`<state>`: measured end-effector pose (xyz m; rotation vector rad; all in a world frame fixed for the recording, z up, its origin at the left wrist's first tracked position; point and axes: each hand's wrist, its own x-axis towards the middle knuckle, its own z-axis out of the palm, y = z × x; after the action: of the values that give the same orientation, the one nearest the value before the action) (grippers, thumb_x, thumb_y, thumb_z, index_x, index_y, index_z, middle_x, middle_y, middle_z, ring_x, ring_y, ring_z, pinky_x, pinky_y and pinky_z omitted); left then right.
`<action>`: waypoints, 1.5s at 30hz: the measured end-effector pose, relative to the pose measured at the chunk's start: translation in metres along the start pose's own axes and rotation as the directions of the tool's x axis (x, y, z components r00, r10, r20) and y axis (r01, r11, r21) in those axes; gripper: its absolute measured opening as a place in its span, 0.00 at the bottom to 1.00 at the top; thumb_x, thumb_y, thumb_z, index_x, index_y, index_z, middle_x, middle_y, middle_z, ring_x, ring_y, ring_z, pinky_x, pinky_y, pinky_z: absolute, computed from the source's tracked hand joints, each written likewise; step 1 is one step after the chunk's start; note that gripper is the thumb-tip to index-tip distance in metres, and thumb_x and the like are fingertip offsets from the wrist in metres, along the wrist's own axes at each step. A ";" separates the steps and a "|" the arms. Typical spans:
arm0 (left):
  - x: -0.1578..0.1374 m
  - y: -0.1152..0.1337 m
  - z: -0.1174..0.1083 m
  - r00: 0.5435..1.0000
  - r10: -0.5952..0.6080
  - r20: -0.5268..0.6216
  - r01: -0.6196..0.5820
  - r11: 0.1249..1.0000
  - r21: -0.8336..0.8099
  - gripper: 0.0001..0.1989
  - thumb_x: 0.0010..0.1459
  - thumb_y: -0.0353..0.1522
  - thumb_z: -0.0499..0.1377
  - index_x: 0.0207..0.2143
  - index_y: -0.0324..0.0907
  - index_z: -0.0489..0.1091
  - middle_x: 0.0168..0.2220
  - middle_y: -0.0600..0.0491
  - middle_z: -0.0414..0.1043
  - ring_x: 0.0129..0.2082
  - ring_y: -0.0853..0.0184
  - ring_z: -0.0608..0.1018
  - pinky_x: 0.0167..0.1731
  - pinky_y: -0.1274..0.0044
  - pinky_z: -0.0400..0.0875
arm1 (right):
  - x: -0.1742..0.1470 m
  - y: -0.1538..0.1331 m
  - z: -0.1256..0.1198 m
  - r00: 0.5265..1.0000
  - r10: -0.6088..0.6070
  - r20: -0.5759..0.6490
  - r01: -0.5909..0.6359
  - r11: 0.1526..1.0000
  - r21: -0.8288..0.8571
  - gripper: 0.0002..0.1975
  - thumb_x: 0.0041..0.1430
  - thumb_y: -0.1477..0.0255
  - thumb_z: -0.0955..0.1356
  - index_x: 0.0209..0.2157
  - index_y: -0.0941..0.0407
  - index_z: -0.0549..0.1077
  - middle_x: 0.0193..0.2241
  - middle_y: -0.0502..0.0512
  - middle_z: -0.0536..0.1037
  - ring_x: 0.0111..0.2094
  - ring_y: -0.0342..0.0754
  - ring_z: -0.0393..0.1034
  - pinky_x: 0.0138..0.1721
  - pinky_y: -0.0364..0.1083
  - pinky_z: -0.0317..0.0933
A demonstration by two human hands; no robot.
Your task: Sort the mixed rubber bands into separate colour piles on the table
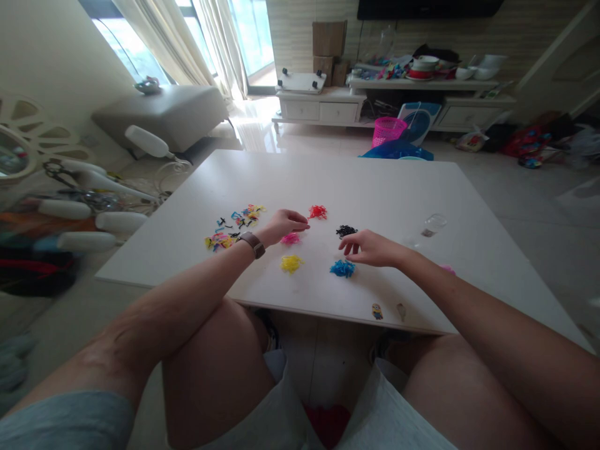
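My left hand (285, 226), with a watch on its wrist, is over the table between the pink pile (290, 239) and the red pile (317, 212). Its fingertips are pinched together at the red pile's left edge; whatever is between them is too small to make out. My right hand (370, 247) hovers above the blue pile (342, 269), just below the black pile (346, 231). Its fingers are loosely bent and apart, with nothing seen in them. A yellow pile (291, 264) lies nearer me. All the piles are small, thin rubbery bands. A mixed-colour heap (222, 241) spreads to the left.
On the white table (375, 181), a clear plastic jar (434, 225) lies at the right. A minion sticker (377, 311) and another small flat piece (401, 312) sit by the front edge. A pink thing (447, 269) is partly behind my right forearm.
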<state>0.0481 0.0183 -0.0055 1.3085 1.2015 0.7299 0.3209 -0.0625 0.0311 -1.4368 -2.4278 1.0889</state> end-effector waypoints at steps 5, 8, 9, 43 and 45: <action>0.018 -0.001 -0.001 0.993 0.014 -0.116 -0.013 1.000 0.005 0.20 0.37 0.34 0.75 0.35 0.35 0.81 0.36 0.42 0.81 0.38 0.60 0.81 0.44 0.69 0.74 | 0.001 0.000 0.001 0.995 -0.003 -0.101 0.003 1.000 -0.002 0.17 0.55 0.76 0.69 0.48 0.56 0.76 0.37 0.54 0.82 0.31 0.44 0.73 0.33 0.41 0.64; 0.024 0.001 0.004 0.987 0.053 -0.150 -0.043 0.997 0.069 0.22 0.40 0.35 0.74 0.40 0.34 0.81 0.40 0.41 0.81 0.43 0.57 0.80 0.46 0.68 0.73 | 0.001 -0.001 0.001 0.996 -0.002 -0.094 0.002 1.000 0.003 0.17 0.56 0.76 0.69 0.48 0.57 0.76 0.36 0.54 0.82 0.31 0.44 0.73 0.33 0.41 0.64; 0.025 0.001 0.006 0.988 0.064 -0.138 -0.055 0.996 0.071 0.23 0.41 0.35 0.73 0.41 0.34 0.80 0.42 0.40 0.81 0.45 0.56 0.80 0.47 0.68 0.72 | 0.001 -0.002 0.001 0.995 -0.004 -0.096 0.005 1.000 0.004 0.16 0.56 0.76 0.69 0.48 0.56 0.76 0.36 0.54 0.82 0.31 0.43 0.73 0.33 0.41 0.64; -0.010 -0.037 -0.145 0.891 0.015 -0.454 0.210 0.872 0.442 0.14 0.32 0.31 0.70 0.27 0.40 0.80 0.24 0.52 0.76 0.26 0.66 0.72 0.24 0.77 0.64 | 0.000 0.007 0.003 0.997 -0.045 -0.068 0.042 0.999 -0.033 0.10 0.57 0.70 0.68 0.38 0.57 0.80 0.30 0.54 0.80 0.30 0.46 0.73 0.32 0.43 0.63; -0.011 -0.035 -0.143 0.892 0.009 -0.452 0.225 0.858 0.462 0.13 0.31 0.31 0.71 0.26 0.40 0.79 0.24 0.51 0.76 0.26 0.66 0.72 0.25 0.77 0.64 | 0.000 0.008 0.004 0.997 -0.047 -0.060 0.045 0.998 -0.033 0.10 0.57 0.70 0.68 0.37 0.57 0.80 0.29 0.54 0.80 0.30 0.46 0.72 0.32 0.43 0.62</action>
<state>-0.0964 0.0476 -0.0155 1.5243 1.9231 0.6685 0.3247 -0.0618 0.0235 -1.3949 -2.4335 0.9866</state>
